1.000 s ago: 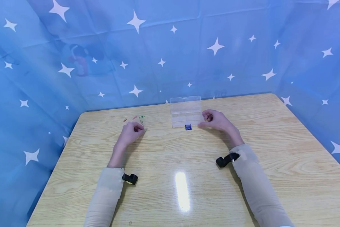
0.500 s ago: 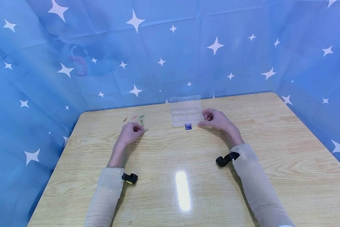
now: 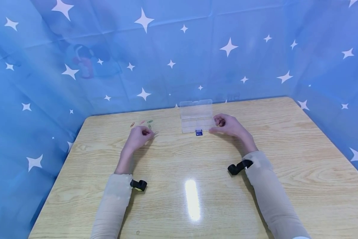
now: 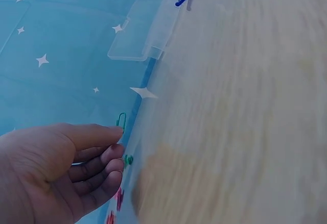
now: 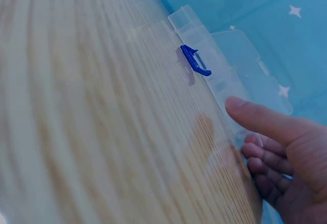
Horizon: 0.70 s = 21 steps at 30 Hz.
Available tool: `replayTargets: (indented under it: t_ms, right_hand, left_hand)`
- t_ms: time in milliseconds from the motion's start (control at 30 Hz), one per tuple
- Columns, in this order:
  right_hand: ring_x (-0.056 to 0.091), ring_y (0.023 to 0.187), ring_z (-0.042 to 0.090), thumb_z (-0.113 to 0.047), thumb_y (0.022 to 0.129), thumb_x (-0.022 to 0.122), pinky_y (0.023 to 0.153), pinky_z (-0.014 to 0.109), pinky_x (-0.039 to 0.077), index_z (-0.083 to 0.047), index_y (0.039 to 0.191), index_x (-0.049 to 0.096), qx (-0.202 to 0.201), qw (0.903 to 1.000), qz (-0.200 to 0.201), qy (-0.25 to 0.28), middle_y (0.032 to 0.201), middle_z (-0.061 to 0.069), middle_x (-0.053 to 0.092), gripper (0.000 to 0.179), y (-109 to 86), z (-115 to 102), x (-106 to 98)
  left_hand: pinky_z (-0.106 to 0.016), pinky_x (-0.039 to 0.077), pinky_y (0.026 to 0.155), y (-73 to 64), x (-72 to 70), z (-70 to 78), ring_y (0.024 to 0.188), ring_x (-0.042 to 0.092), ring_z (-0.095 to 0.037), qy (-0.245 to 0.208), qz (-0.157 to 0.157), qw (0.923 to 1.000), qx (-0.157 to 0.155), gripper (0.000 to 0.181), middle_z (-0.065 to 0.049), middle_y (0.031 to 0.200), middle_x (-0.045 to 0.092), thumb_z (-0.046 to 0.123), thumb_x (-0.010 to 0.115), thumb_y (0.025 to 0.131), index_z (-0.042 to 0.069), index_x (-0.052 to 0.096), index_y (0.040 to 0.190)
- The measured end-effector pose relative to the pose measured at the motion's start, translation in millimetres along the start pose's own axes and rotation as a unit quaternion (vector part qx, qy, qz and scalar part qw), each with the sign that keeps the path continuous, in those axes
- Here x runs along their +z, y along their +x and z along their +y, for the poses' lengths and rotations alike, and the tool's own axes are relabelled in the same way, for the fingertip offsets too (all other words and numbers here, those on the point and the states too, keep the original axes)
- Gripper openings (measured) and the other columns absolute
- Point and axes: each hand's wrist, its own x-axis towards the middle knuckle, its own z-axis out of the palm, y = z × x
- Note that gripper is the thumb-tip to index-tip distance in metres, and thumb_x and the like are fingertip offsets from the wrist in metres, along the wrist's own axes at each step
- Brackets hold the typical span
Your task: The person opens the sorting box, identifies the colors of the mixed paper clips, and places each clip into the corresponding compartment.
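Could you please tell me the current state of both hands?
Left hand: closed, pinching a green paper clip.
Right hand: closed, holding the clear box at one end.

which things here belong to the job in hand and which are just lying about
Likely the job: left hand, pinched green paper clip, loose paper clips, open clear box, blue latch, right hand.

Just around: starry blue curtain, wooden table, black wrist cameras.

Wood-grained table [image 3: 167, 166] with coloured paper clips [image 3: 150, 121] and 1 open clear box [image 3: 192, 124] on top.
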Motion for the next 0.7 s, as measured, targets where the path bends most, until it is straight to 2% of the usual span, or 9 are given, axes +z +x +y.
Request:
replayTargets:
  t_ms: [67,133,267,300,367,467,500,600,700]
  right_hand:
    - [0.051,0.093,0.026,-0.037,0.085,0.083,0.086,0.039,0.044,-0.001,0.133,0.054,0.000,1.0000,0.002,-0.003,0.106,0.012,0.057,0.066,0.1,0,0]
    - [0.051,0.093,0.026,-0.037,0.085,0.083,0.086,0.039,0.044,-0.001,0.133,0.054,-0.001,1.0000,0.004,-0.007,0.105,0.012,0.058,0.066,0.1,0,0]
    - [0.051,0.091,0.025,-0.036,0.085,0.083,0.085,0.038,0.045,-0.002,0.131,0.055,-0.003,0.9999,0.006,-0.012,0.104,0.011,0.058,0.064,0.1,0,0]
    - [0.051,0.091,0.025,-0.036,0.085,0.083,0.085,0.038,0.044,-0.002,0.131,0.056,-0.004,0.9999,0.006,-0.012,0.103,0.011,0.058,0.064,0.1,0,0]
    - [0.051,0.091,0.025,-0.036,0.085,0.083,0.084,0.038,0.044,-0.002,0.130,0.056,-0.004,0.9999,0.007,-0.011,0.103,0.011,0.058,0.063,0.0,0,1]
    - [0.051,0.091,0.025,-0.035,0.085,0.083,0.085,0.038,0.045,-0.002,0.131,0.056,-0.003,0.9999,0.007,-0.008,0.103,0.011,0.058,0.063,-0.1,0,1]
    - [0.051,0.091,0.025,-0.035,0.085,0.083,0.085,0.038,0.045,-0.002,0.131,0.056,-0.002,1.0000,0.006,-0.007,0.104,0.011,0.058,0.063,-0.1,0,1]
    - [0.051,0.092,0.025,-0.035,0.085,0.083,0.086,0.038,0.045,-0.001,0.132,0.055,0.000,1.0000,0.005,-0.003,0.104,0.011,0.058,0.064,-0.1,0,1]
    - [0.051,0.091,0.025,-0.035,0.085,0.083,0.086,0.038,0.045,-0.001,0.132,0.055,0.001,1.0000,0.005,-0.002,0.104,0.011,0.058,0.064,-0.2,0,0]
  left_hand:
    - [-0.037,0.053,0.074,1.4,-0.3,3.2,0.080,0.064,-0.023,-0.005,0.001,1.0000,0.006,0.016,-0.014,0.091,0.070,0.011,0.066,0.097,-0.003,0.073,0.101]
    - [-0.041,0.052,0.089,3.2,-0.3,6.0,0.080,0.064,-0.024,-0.010,0.003,0.9999,0.012,0.016,-0.014,0.091,0.071,0.010,0.066,0.097,-0.003,0.074,0.100]
    - [-0.041,0.028,0.119,7.1,0.2,10.2,0.080,0.065,-0.028,-0.018,0.006,0.9993,0.031,0.014,-0.015,0.088,0.071,0.008,0.067,0.096,-0.004,0.073,0.098]
    - [-0.039,0.020,0.122,8.0,0.5,11.0,0.079,0.066,-0.029,-0.021,0.006,0.9993,0.032,0.013,-0.015,0.087,0.071,0.008,0.068,0.096,-0.004,0.073,0.097]
    - [-0.038,0.015,0.123,8.8,0.7,13.1,0.079,0.066,-0.030,-0.024,0.005,0.9991,0.033,0.014,-0.015,0.086,0.071,0.008,0.068,0.096,-0.004,0.073,0.097]
    - [-0.039,0.018,0.122,9.0,1.4,15.3,0.080,0.066,-0.028,-0.028,0.003,0.9992,0.028,0.016,-0.014,0.087,0.071,0.011,0.067,0.097,-0.003,0.074,0.099]
    - [-0.040,0.026,0.119,9.0,1.8,16.2,0.080,0.065,-0.028,-0.029,0.002,0.9992,0.026,0.017,-0.013,0.088,0.071,0.013,0.067,0.098,-0.003,0.074,0.100]
    - [-0.042,0.047,0.099,8.2,3.2,19.7,0.081,0.065,-0.025,-0.037,0.003,0.9991,0.021,0.019,-0.012,0.090,0.071,0.016,0.067,0.098,-0.001,0.074,0.101]
    - [-0.038,0.052,0.075,8.4,5.1,24.1,0.081,0.064,-0.024,-0.046,0.012,0.9987,0.020,0.019,-0.012,0.092,0.071,0.019,0.068,0.098,0.001,0.074,0.100]
